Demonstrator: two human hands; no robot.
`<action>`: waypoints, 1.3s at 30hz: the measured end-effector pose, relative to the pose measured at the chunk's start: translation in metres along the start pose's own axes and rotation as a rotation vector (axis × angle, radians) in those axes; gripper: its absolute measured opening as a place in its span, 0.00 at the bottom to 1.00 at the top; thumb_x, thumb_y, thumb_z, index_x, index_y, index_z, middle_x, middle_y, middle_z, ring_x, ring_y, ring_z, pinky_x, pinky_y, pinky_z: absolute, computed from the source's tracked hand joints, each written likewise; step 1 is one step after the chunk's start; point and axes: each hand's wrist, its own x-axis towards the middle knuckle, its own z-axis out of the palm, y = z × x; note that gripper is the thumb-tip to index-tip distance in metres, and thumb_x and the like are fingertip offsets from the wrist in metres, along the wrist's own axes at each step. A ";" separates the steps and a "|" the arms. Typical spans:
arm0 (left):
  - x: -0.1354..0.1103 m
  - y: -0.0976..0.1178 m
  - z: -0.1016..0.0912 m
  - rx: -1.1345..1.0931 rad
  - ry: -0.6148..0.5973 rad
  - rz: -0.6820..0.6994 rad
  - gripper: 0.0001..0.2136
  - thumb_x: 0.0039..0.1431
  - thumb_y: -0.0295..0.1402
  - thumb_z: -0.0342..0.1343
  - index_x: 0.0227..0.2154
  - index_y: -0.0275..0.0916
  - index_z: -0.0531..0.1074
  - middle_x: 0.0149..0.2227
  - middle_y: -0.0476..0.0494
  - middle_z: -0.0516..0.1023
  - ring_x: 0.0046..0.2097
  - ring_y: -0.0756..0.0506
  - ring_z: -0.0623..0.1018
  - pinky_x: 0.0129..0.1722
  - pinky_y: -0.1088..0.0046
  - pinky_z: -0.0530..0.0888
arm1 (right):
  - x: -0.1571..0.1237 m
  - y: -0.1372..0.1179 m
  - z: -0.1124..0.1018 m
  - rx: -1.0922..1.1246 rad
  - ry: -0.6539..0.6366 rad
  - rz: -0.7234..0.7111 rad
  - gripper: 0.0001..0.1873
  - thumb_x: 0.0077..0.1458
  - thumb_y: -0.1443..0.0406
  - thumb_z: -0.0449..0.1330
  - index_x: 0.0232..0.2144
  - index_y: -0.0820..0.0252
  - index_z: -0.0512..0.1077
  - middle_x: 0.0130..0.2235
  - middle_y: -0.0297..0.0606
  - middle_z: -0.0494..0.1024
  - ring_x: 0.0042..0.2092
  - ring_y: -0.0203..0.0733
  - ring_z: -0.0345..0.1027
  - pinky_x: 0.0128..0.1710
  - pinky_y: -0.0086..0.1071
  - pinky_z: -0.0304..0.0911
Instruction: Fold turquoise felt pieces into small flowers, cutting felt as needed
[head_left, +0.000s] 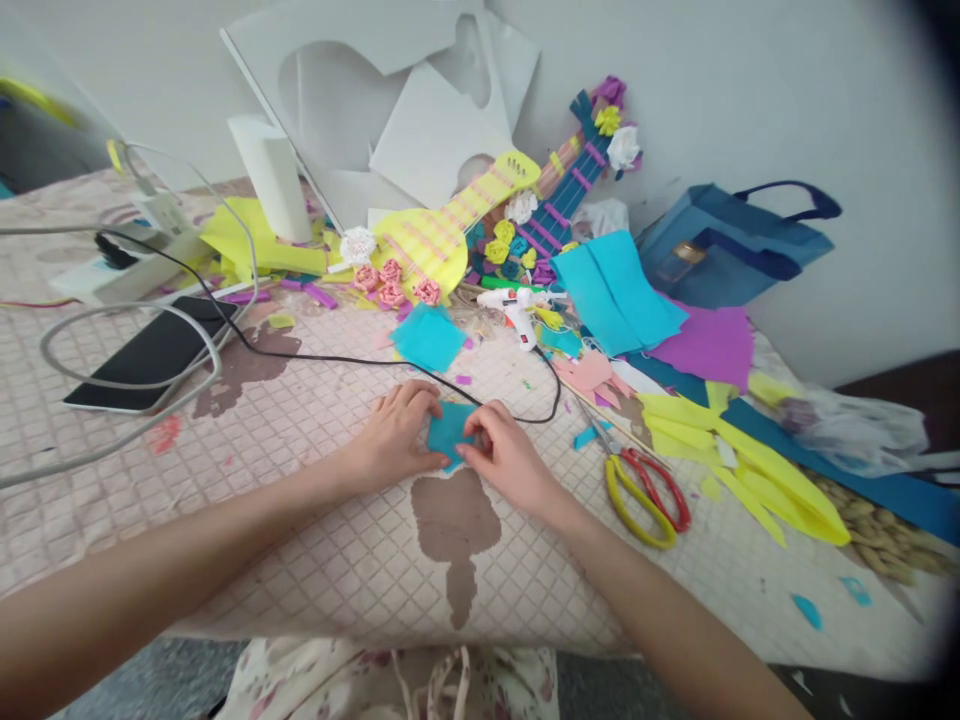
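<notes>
A small teal felt piece (448, 430) lies on the checked tablecloth (300, 470), held between both my hands. My left hand (397, 435) curls over its left edge with the fingers closed on it. My right hand (504, 455) pinches its right edge between thumb and fingers. A black cable (337, 358) runs across the cloth just behind my hands.
Scissors with yellow and red handles (646, 485) lie to the right. A white glue gun (517, 312), a teal felt square (427, 337), yellow and blue felt guitars (442, 235), felt sheets, a blue bag (720, 245), a phone (150, 352) and a power strip (127, 275) crowd the back.
</notes>
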 end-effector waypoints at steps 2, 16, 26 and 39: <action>0.001 -0.001 0.001 -0.017 0.009 0.001 0.22 0.42 0.37 0.66 0.38 0.38 0.64 0.52 0.37 0.65 0.53 0.35 0.67 0.51 0.53 0.65 | 0.000 0.000 0.002 -0.016 -0.011 0.004 0.08 0.52 0.71 0.59 0.34 0.58 0.63 0.38 0.33 0.63 0.32 0.34 0.61 0.33 0.29 0.60; 0.002 -0.013 -0.001 -0.163 0.024 0.086 0.11 0.54 0.35 0.57 0.40 0.40 0.65 0.49 0.40 0.67 0.52 0.40 0.69 0.52 0.57 0.66 | 0.002 0.004 -0.008 0.154 0.090 0.011 0.04 0.58 0.66 0.52 0.31 0.58 0.65 0.30 0.32 0.67 0.31 0.35 0.61 0.30 0.28 0.57; 0.003 -0.017 0.000 -0.164 0.049 0.106 0.16 0.52 0.35 0.59 0.43 0.40 0.65 0.49 0.39 0.69 0.52 0.39 0.69 0.52 0.57 0.67 | 0.005 0.006 -0.017 0.012 0.227 0.004 0.06 0.59 0.65 0.50 0.31 0.59 0.65 0.29 0.33 0.68 0.29 0.36 0.61 0.29 0.29 0.57; 0.027 -0.017 0.002 -0.126 0.117 -0.002 0.13 0.46 0.35 0.60 0.36 0.39 0.72 0.40 0.41 0.70 0.43 0.40 0.74 0.42 0.62 0.74 | 0.028 0.015 -0.010 -0.092 0.126 0.097 0.05 0.47 0.66 0.61 0.28 0.59 0.67 0.26 0.29 0.67 0.28 0.35 0.60 0.28 0.28 0.52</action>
